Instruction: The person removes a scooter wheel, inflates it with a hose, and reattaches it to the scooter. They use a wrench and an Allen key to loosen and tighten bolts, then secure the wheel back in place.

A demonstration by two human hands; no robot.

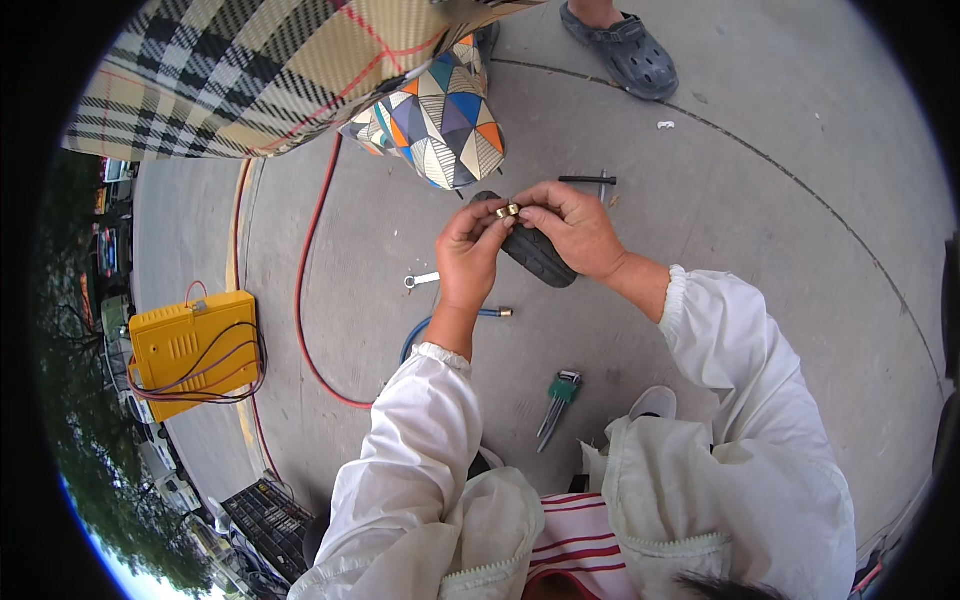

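Near the middle of the view, my left hand and my right hand meet with fingertips pinched on a small brass-coloured fitting. Its exact shape is partly covered by the fingers. Right under both hands is a black rubber tyre with a grooved tread; my hands hide part of it. Left of the tyre lies a ring-ended wrench, its shaft reaching toward my left wrist. A blue hose with a metal end runs beside that wrist.
A green-holder hex key set lies closer to me. Beyond my right hand is a black rod-like tool. A yellow case with cables, a red hose and a black crate are left. Someone's grey clog stands ahead, near plaid fabric.
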